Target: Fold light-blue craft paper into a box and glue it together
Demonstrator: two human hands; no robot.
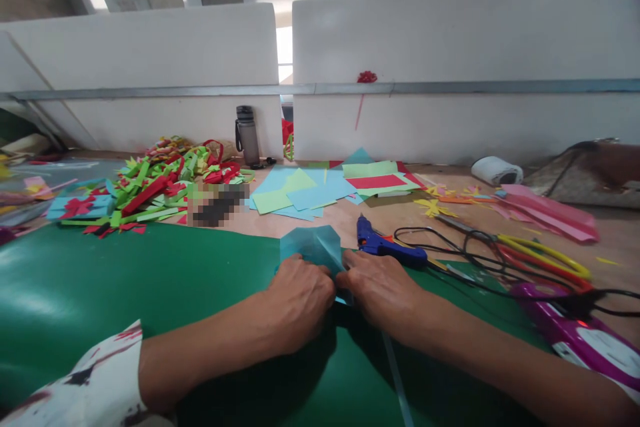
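Fingers of both hands, left (300, 297) and right (383, 290), pinch the blue paper (313, 245); uneven pressure could skew its crease, I judge.

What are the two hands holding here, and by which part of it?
Both the left hand and the right hand grip a folded light-blue paper at its near, lower edge, pressing it down on the green sheet.

A folded light-blue paper (313, 245) lies creased and partly raised on the green mat.
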